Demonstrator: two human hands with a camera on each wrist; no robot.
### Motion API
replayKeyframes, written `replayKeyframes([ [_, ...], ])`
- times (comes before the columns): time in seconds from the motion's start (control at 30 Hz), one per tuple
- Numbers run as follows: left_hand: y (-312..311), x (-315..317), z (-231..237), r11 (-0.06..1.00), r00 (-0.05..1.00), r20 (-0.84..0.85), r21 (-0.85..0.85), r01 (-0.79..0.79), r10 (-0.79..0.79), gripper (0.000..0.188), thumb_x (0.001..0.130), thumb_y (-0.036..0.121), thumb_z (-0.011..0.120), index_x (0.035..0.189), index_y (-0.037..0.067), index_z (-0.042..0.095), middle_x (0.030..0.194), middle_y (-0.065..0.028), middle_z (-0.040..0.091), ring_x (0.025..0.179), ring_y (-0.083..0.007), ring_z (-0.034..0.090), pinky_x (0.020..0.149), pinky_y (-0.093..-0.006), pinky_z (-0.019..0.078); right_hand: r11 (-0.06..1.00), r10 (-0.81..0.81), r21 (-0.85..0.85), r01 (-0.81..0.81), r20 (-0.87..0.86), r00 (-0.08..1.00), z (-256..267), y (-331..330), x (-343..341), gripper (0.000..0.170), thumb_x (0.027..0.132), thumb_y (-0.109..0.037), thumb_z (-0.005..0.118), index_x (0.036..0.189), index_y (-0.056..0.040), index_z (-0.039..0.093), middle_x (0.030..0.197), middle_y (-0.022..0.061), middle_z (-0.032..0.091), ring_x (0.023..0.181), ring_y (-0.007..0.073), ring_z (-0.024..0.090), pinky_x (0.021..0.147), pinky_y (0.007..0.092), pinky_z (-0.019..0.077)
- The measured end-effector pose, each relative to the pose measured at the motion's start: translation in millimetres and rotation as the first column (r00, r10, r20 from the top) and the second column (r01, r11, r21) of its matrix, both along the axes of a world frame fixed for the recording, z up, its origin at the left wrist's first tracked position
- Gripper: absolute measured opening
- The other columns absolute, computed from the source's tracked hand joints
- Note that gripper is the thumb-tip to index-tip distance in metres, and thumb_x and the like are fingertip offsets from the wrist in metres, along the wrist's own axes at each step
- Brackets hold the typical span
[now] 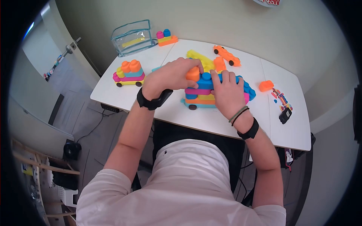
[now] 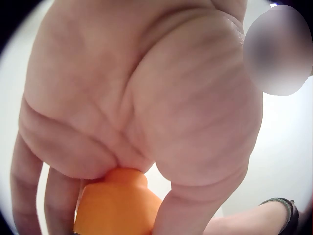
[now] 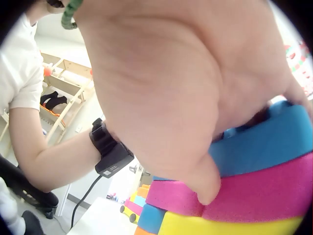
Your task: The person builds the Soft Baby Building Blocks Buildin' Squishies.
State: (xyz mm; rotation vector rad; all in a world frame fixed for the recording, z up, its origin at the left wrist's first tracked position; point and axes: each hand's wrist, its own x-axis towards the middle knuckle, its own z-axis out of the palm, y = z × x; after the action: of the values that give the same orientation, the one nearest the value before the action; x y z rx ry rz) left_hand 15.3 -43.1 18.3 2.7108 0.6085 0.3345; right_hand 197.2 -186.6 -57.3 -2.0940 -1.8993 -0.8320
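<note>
We count two hands on one large wheeled block stack at the centre of the head view: the left hand pinches one orange block between thumb and fingers at its upper left end, and the right hand grips its top, fingers bent over the blue layer and thumb against the magenta one. Around it we find one smaller block truck on the left, with two dark wheels showing, one orange car at upper right, also showing two, one little block cluster at upper left, one loose orange block on the right and one black object below that. All of these sit on a white table with rounded corners and thin seams; we see a pale wall behind, a door with a lever handle at upper left and a grey floor. The blocks look like matte plastic with rounded edges and round studs, while the case at upper left is see-through, piped in teal, with something yellow showing through.
</note>
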Motion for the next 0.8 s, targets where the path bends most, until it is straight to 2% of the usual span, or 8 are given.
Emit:
replayKeyframes([
  [0.07, -1.0, -2.4, 1.3, 0.979, 0.998, -0.033, -0.196, 0.05, -0.058, 0.061, 0.086, 0.019, 0.088, 0.14, 0.011, 0.06, 0.117, -0.013, 0.073, 0.117, -0.0336, 0.063, 0.093, -0.0419, 0.0537, 1.0, -0.019, 0.012, 0.019, 0.024, 1.0, -1.9, 0.0, -0.5, 0.054, 0.095, -0.016, 0.065, 0.148, -0.011, 0.055, 0.119, 0.0125, 0.059, 0.119, 0.0304, 0.058, 0.1, 0.0602, 0.0438],
  [0.3, 33.9, -8.4, -9.6, 0.971, 0.969, 0.152, -0.113, 0.212, -0.194, 0.06, 0.104, 0.034, 0.071, 0.154, 0.009, 0.051, 0.134, -0.0158, 0.069, 0.124, -0.0299, 0.063, 0.101, -0.0389, 0.0526, 0.977, -0.212, 0.035, 0.209, 0.154, 0.965, -4.4, 2.1, -16.2, 0.053, 0.096, -0.02, 0.066, 0.147, -0.0091, 0.055, 0.126, 0.0155, 0.059, 0.128, 0.0337, 0.055, 0.104, 0.0657, 0.0453],
  [0.37, 79.7, -4.2, -31.2, 0.941, 0.922, 0.387, -0.32, 0.114, 0.02, 0.063, 0.11, 0.048, 0.056, 0.157, 0.007, 0.049, 0.141, -0.0171, 0.066, 0.129, -0.0304, 0.062, 0.106, -0.0394, 0.0507, 0.975, -0.224, 0.039, 0.221, 0.155, 0.962, -5.4, 4.3, -14.8, 0.052, 0.096, -0.02, 0.067, 0.146, -0.0089, 0.056, 0.126, 0.016, 0.059, 0.127, 0.034, 0.056, 0.103, 0.0658, 0.0458],
  [0.43, 114.4, -4.7, -64.5, 0.943, 0.899, 0.319, -0.245, -0.227, 0.299, 0.071, 0.108, 0.058, 0.051, 0.156, 0.005, 0.051, 0.144, -0.0189, 0.066, 0.135, -0.0336, 0.06, 0.111, -0.0416, 0.0487, 0.969, -0.247, 0.045, 0.243, 0.16, 0.956, -6.7, 4.5, -13.3, 0.052, 0.096, -0.02, 0.067, 0.145, -0.0088, 0.056, 0.126, 0.0164, 0.059, 0.126, 0.0343, 0.056, 0.103, 0.0659, 0.0464],
  [0.5, 147.2, -2.3, -111.5, 0.825, 0.814, -0.133, 0.07, -0.561, 0.565, 0.071, 0.102, 0.053, 0.063, 0.153, 0.004, 0.055, 0.145, -0.0208, 0.066, 0.138, -0.0365, 0.06, 0.114, -0.0439, 0.0483, 0.961, -0.277, 0.069, 0.268, 0.187, 0.943, -7.7, 6.0, -12.4, 0.05, 0.096, -0.018, 0.067, 0.144, -0.0085, 0.057, 0.125, 0.016, 0.06, 0.123, 0.0346, 0.058, 0.1, 0.0648, 0.0476],
  [0.63, 154.8, -8.1, -132.8, 0.826, 0.801, -0.203, 0.12, -0.55, 0.563, 0.058, 0.096, 0.037, 0.074, 0.143, 0.004, 0.064, 0.138, -0.0258, 0.068, 0.13, -0.0382, 0.065, 0.109, -0.0489, 0.0532, 0.979, -0.202, 0.02, 0.201, 0.124, 0.971, 0.3, 6.5, -8.8, 0.051, 0.095, -0.016, 0.067, 0.145, -0.0095, 0.057, 0.123, 0.0155, 0.06, 0.122, 0.0345, 0.059, 0.096, 0.064, 0.0481],
  [0.73, 159.0, -8.4, -125.7, 0.823, 0.818, -0.113, -0.017, -0.568, 0.563, 0.057, 0.092, 0.028, 0.079, 0.141, 0.002, 0.065, 0.13, -0.0237, 0.072, 0.117, -0.0391, 0.072, 0.101, -0.0476, 0.0592, 0.985, -0.094, -0.145, 0.093, 0.002, 0.996, 9.1, 5.6, -3.2, 0.052, 0.095, -0.017, 0.067, 0.145, -0.0106, 0.057, 0.123, 0.015, 0.061, 0.121, 0.0336, 0.059, 0.093, 0.0633, 0.0483],
  [0.8, 136.3, -3.5, -92.4, 0.771, 0.844, -0.021, -0.395, -0.5, 0.536, 0.049, 0.095, 0.023, 0.077, 0.139, 0.003, 0.067, 0.123, -0.0194, 0.076, 0.109, -0.0337, 0.076, 0.096, -0.0434, 0.0621, 0.985, -0.135, -0.102, 0.139, 0.053, 0.989, 4.4, 7.7, -4.3, 0.054, 0.096, -0.018, 0.066, 0.148, -0.0113, 0.056, 0.125, 0.017, 0.06, 0.122, 0.0362, 0.059, 0.096, 0.066, 0.0477],
])
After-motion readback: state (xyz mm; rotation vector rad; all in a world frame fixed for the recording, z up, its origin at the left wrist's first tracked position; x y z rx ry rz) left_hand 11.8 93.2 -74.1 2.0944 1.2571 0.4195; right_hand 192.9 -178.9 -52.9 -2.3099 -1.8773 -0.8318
